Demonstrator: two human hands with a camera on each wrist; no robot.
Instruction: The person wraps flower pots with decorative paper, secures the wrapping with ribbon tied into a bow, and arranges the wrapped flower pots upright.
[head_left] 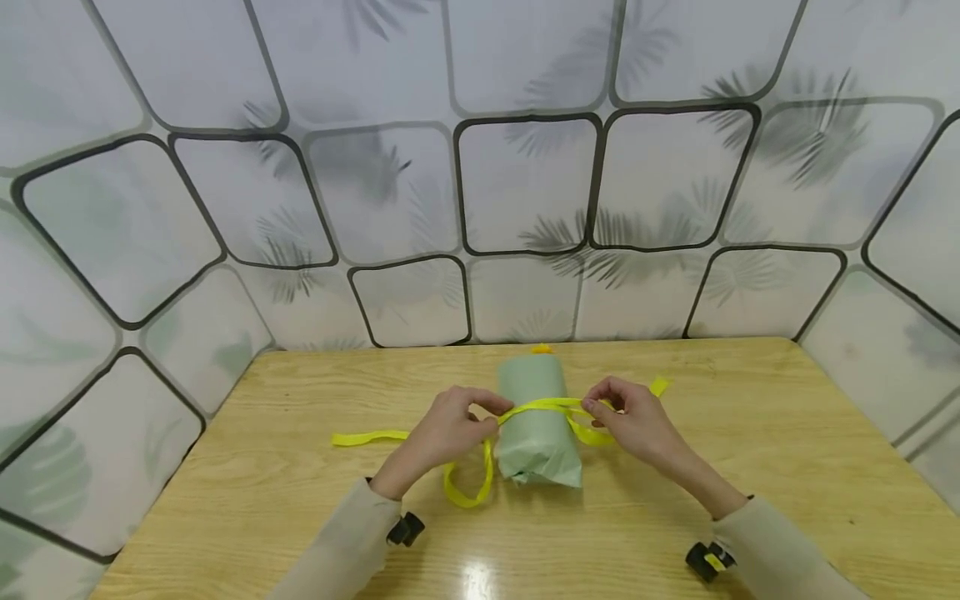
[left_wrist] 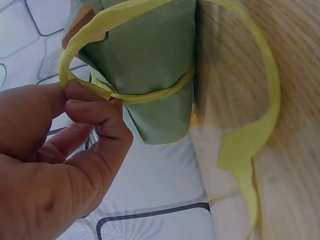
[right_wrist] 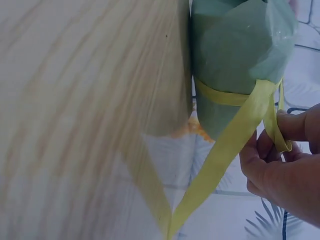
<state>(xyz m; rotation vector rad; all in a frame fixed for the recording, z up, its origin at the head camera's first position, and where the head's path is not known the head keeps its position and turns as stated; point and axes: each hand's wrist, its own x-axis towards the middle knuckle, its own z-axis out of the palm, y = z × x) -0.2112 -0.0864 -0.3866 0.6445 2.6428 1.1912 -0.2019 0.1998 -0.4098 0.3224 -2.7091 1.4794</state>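
A bundle wrapped in pale green paper (head_left: pixel 534 379) lies on the table, its crumpled end toward me and a bit of orange (head_left: pixel 542 348) showing at the far end. Yellow ribbon (head_left: pixel 551 403) runs around its middle and crosses over the top. On the left side my left hand (head_left: pixel 459 423) pinches the ribbon between thumb and fingers; a loop and a loose tail lie by that hand. To the right of the bundle, my right hand (head_left: pixel 630 414) pinches a folded part of the ribbon (right_wrist: pixel 272 125), with a flat end hanging down.
The wooden table (head_left: pixel 300 483) reaches back to a patterned fabric wall (head_left: pixel 405 208) with dark rounded outlines and leaf prints. Similar fabric stands at the left and right sides. Small black devices (head_left: pixel 406 529) sit at both sleeve cuffs.
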